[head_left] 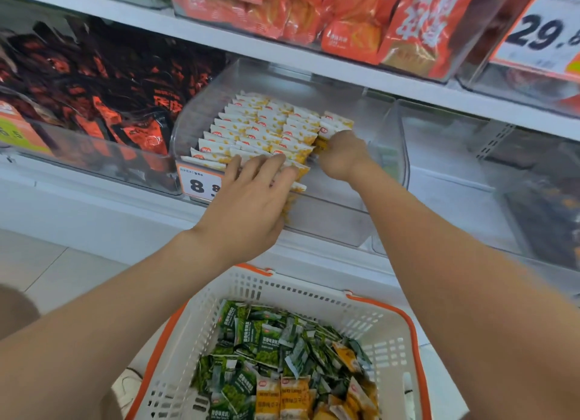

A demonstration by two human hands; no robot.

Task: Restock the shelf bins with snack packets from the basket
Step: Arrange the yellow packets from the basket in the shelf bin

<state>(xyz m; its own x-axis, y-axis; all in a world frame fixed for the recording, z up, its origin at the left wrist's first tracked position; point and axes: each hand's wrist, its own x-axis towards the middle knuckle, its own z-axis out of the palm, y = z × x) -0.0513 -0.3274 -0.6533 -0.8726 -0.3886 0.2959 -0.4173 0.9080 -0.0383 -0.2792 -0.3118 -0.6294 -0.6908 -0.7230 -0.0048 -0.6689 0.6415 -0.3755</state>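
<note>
Up in the bin (332, 209), left hand (251, 196) lies flat on yellow packets (251, 127); right hand (342, 157) clutches several.

Upper shelf: orange snack bags (345, 17), packed side by side behind clear plastic.
Left of middle shelf: black bags with orange print (103, 99), heaped.
Upper right: large price sign (539, 33), white with an orange border, reading "29." before the frame edge.
Centre: small price tag (199, 184), orange-framed, showing "8", partly covered.
Lower left: pale floor tiles (62, 269).
Bottom: light shoe (128, 385), blurred.
</note>
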